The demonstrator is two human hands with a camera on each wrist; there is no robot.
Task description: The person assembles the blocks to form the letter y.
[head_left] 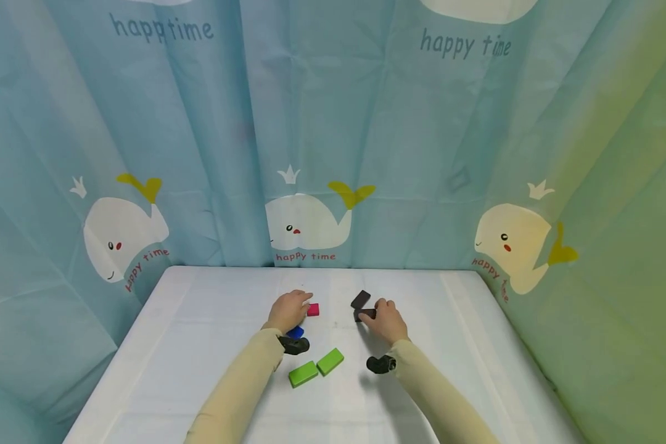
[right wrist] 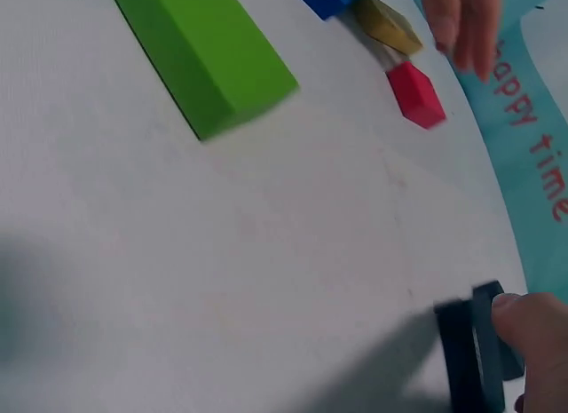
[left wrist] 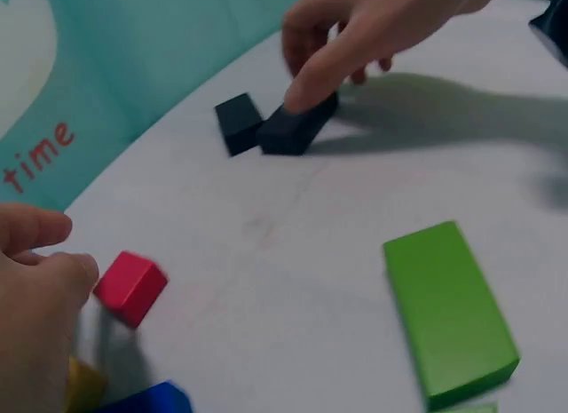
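Observation:
My right hand pinches a dark, nearly black block between thumb and fingers, low over the white table. A second dark block lies just behind it, its end close against the held one in the left wrist view. Over on the left, my left hand hovers with loosely bent fingers beside a small red block. Nothing is between those fingers. Partly under that hand are a blue block and a yellow block; the hand hides the yellow one in the head view.
Two bright green blocks lie end to end, nearer to me between my forearms. Behind the white table hangs a blue curtain printed with whales. A black wrist camera sits on each wrist.

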